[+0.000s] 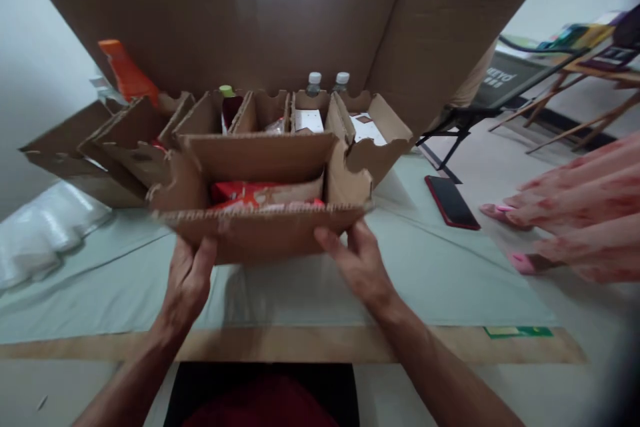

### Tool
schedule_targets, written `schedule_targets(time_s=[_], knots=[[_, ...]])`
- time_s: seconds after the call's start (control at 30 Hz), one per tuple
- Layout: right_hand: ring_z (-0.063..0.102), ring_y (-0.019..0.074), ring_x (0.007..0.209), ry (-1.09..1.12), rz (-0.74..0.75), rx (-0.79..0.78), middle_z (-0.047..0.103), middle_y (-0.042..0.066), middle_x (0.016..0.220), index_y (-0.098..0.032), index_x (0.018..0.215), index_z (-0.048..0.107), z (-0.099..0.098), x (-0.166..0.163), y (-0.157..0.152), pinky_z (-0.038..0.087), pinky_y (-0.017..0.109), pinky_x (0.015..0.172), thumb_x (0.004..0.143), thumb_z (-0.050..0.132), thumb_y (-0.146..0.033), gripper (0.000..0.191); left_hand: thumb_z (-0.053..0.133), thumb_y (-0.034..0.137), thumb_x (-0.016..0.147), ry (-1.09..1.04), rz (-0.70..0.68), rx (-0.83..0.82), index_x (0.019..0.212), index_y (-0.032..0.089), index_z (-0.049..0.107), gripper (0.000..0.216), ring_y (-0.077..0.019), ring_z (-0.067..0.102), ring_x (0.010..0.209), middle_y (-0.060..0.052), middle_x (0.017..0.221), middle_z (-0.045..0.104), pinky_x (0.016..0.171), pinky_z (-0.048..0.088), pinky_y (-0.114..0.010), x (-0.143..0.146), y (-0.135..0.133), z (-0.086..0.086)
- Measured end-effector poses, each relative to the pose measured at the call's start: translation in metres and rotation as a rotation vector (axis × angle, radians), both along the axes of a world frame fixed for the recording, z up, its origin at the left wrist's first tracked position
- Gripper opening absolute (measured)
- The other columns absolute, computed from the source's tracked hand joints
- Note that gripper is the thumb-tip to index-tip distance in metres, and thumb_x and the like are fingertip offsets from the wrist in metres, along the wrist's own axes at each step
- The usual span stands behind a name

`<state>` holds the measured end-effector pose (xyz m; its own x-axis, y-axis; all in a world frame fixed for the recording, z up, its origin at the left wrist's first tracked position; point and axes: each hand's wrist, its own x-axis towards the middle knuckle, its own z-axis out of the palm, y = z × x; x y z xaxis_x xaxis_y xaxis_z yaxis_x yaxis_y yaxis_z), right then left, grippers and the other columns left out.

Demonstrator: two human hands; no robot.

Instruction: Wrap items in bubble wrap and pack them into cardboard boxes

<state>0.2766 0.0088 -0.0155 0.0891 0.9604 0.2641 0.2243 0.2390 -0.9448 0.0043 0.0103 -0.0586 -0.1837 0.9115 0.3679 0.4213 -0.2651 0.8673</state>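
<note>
A tall brown cardboard sheet stands upright at the far side of the table, which is covered by a pale cloth. In front of the sheet sits one partitioned cardboard box, its dividers forming several compartments; the exact count cannot be told because the picture is blurred.

The left hand grips the near wall of the box at its left end, fingers curled up and over the front face. The right hand holds the same wall at its right end, thumb pressed to the front and fingers spread beneath the edge. Both hands are closed on the box, not clenched into fists.

Contents, counted: one red packet in the near compartment; two clear bottles with pale caps, side by side at the rear; one orange bottle, tilted, at the rear left; one green-capped bottle in a middle compartment.

One dark phone with a red edge lies flat on the cloth, right of the box. Another person's hand, nails painted pink, rests at the right edge.
</note>
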Motion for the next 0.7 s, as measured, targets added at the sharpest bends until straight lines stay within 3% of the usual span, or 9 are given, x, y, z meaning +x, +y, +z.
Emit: schedule_targets(time_s=[0.1,0.17,0.23,0.3,0.37,0.47,0.53,0.6,0.7], knots=[[0.064,0.0290,0.117,0.028,-0.086,0.089,0.073,0.007,0.120,-0.024,0.113,0.069,0.017,0.007,0.015,0.049,0.049,0.108,0.086,0.073,-0.058,0.043,0.051,0.066,0.097,-0.148,-0.164,0.155,0.145,0.021,0.051,0.066,-0.0286,0.060,0.126,-0.011,0.137,0.065,0.112,0.047,-0.045,0.029,0.030,0.031],[0.063,0.0294,0.119,0.006,-0.207,0.152,0.072,0.006,0.118,-0.027,0.111,0.071,0.020,0.021,0.000,0.044,0.052,0.113,0.088,0.073,-0.054,0.036,0.051,0.065,0.098,-0.143,-0.252,0.162,0.146,0.023,0.049,0.063,-0.0278,0.060,0.127,-0.011,0.139,0.064,0.109,0.050,-0.043,0.045,0.022,0.035],[0.065,0.0294,0.116,-0.052,-0.299,0.171,0.073,0.004,0.114,-0.029,0.110,0.072,0.018,0.027,-0.023,0.046,0.051,0.111,0.089,0.073,-0.050,0.030,0.050,0.057,0.102,-0.075,-0.258,0.110,0.140,0.025,0.055,0.050,-0.0261,0.064,0.118,-0.010,0.130,0.069,0.102,0.055,-0.041,0.044,-0.005,0.025],[0.069,0.0289,0.103,-0.123,-0.245,0.103,0.075,0.004,0.105,-0.029,0.105,0.073,0.016,0.016,-0.038,0.054,0.049,0.100,0.090,0.072,-0.049,0.025,0.047,0.051,0.104,-0.039,-0.180,0.018,0.133,0.026,0.060,0.040,-0.0255,0.068,0.108,-0.008,0.116,0.072,0.096,0.057,-0.040,0.025,-0.033,0.014],[0.070,0.0280,0.098,-0.122,-0.075,0.036,0.076,0.005,0.103,-0.027,0.105,0.072,0.018,-0.009,-0.033,0.057,0.046,0.093,0.092,0.069,-0.052,0.028,0.049,0.052,0.103,-0.039,-0.030,-0.012,0.126,0.023,0.064,0.040,-0.0272,0.069,0.104,-0.008,0.108,0.073,0.092,0.058,-0.041,-0.005,-0.043,0.013],[0.066,0.0282,0.115,-0.034,0.091,0.084,0.073,0.007,0.122,-0.024,0.121,0.067,0.028,-0.042,0.000,0.053,0.046,0.103,0.094,0.065,-0.055,0.041,0.058,0.057,0.098,-0.033,0.110,0.080,0.126,0.022,0.064,0.046,-0.0305,0.064,0.118,-0.009,0.120,0.071,0.103,0.053,-0.043,-0.033,-0.023,0.038],[0.063,0.0279,0.122,-0.017,0.062,0.155,0.071,0.007,0.126,-0.024,0.125,0.066,0.032,-0.046,0.014,0.049,0.047,0.110,0.094,0.064,-0.055,0.044,0.055,0.059,0.099,-0.086,0.048,0.195,0.132,0.023,0.061,0.049,-0.0286,0.062,0.123,-0.008,0.126,0.069,0.109,0.050,-0.042,-0.030,-0.005,0.057],[0.063,0.0280,0.122,-0.026,-0.056,0.189,0.072,0.007,0.122,-0.026,0.122,0.068,0.028,-0.034,0.011,0.049,0.048,0.110,0.095,0.064,-0.053,0.039,0.053,0.059,0.100,-0.101,-0.069,0.222,0.137,0.023,0.057,0.052,-0.0266,0.063,0.120,-0.008,0.127,0.069,0.107,0.052,-0.041,-0.015,-0.001,0.063],[0.063,0.0303,0.124,-0.064,-0.239,0.171,0.073,0.007,0.123,-0.028,0.124,0.069,0.009,-0.007,-0.018,0.051,0.049,0.108,0.096,0.064,-0.051,0.037,0.051,0.053,0.103,-0.083,-0.200,0.112,0.137,0.023,0.057,0.046,-0.0254,0.065,0.118,-0.010,0.129,0.069,0.104,0.054,-0.040,0.010,-0.020,0.046]])
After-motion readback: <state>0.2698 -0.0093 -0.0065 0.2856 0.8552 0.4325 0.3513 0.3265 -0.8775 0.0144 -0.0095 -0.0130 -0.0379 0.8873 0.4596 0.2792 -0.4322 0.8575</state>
